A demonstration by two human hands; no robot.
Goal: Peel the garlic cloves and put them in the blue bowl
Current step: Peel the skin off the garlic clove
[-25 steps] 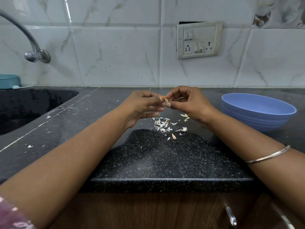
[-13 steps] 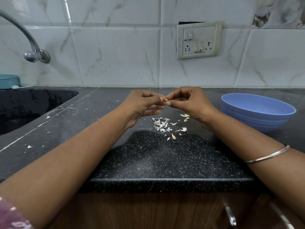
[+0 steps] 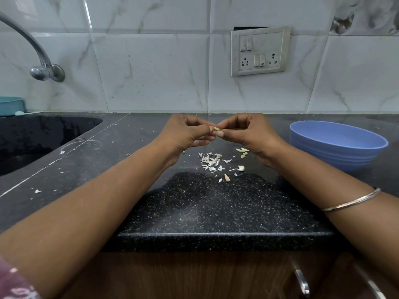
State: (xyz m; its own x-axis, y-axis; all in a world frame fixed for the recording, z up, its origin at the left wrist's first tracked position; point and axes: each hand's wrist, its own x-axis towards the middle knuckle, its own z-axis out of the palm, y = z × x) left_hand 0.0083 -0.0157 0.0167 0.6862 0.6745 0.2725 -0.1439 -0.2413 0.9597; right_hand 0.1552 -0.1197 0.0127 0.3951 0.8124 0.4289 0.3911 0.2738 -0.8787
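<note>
A small pale garlic clove (image 3: 216,128) is pinched between the fingertips of my left hand (image 3: 190,134) and my right hand (image 3: 248,132), a little above the black counter (image 3: 194,208). Both hands have their fingers curled round it. Below them lies a heap of white garlic skins (image 3: 210,161). Loose cloves lie nearby: a few pale ones (image 3: 243,151) under my right hand, one with a tail of skin (image 3: 240,168), and a small one (image 3: 226,177). The blue bowl (image 3: 336,144) stands at the right; its inside is not visible.
A black sink (image 3: 38,139) lies at the left under a steel tap (image 3: 41,65). A teal container (image 3: 10,105) sits at the far left by the tiled wall. A switch plate (image 3: 260,51) is on the wall. Drawer handles (image 3: 301,281) show below the counter edge.
Both hands have stayed together at the same spot, with the fingertips shifting slightly on the clove. Nothing on the counter has moved.
</note>
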